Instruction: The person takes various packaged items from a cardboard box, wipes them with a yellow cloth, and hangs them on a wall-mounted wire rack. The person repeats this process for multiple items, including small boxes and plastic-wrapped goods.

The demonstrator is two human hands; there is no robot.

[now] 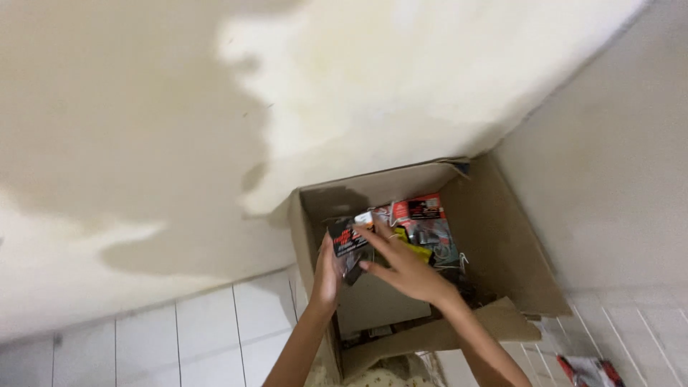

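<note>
Left of the frame's centre, stained cream wall [143, 129] fills the upper part and white floor tiles [179, 330] run along the bottom. Just right of centre, the left hand [327, 276] rises with its fingers curled around the lower left edge of a dark plastic packet [349, 242], which is held upright over an open cardboard box [494, 236] set in the corner. Beside it the right hand [405, 269] lies across the packet's front, fingers spread, forefinger reaching toward the packet's top and a ring showing on one finger. By its look the packet is thin, light and floppy with a slick film, so it would likely slide or buckle if pinched at one corner; gripping both side edges, or flat across front and back, seems safest. Further right inside the box sit more packets, red-topped and yellow [423, 222]. At the lower right corner a red-and-white packet [591, 371] lies on the tiles.
</note>
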